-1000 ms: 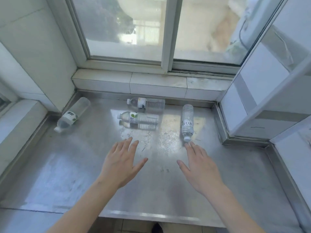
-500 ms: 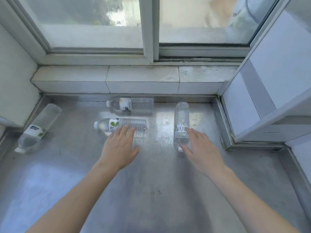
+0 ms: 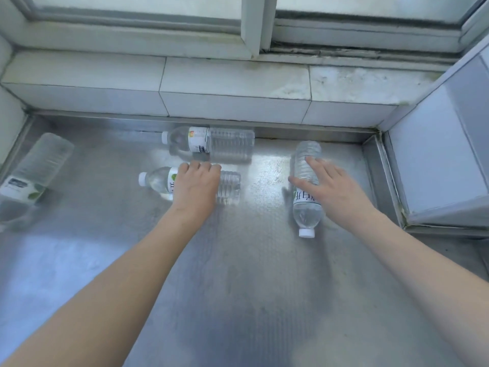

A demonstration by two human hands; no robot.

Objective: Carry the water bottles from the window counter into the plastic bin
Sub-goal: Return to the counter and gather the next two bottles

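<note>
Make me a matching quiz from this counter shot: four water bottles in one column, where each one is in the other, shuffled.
Things:
1. bottle with cap toward the camera
2. bottle nearest the window
3. far-left bottle
4. middle bottle with cap pointing left

Places:
A. under the left hand
B. by the counter's left edge, untouched
C. under the right hand
D. along the back, untouched

Pairs: 1-C, 2-D, 3-B, 4-A

Daylight pours in from the window (image 3: 254, 11), glaring off the steel table (image 3: 238, 287); soft shadows, blurred, bent edges.
</note>
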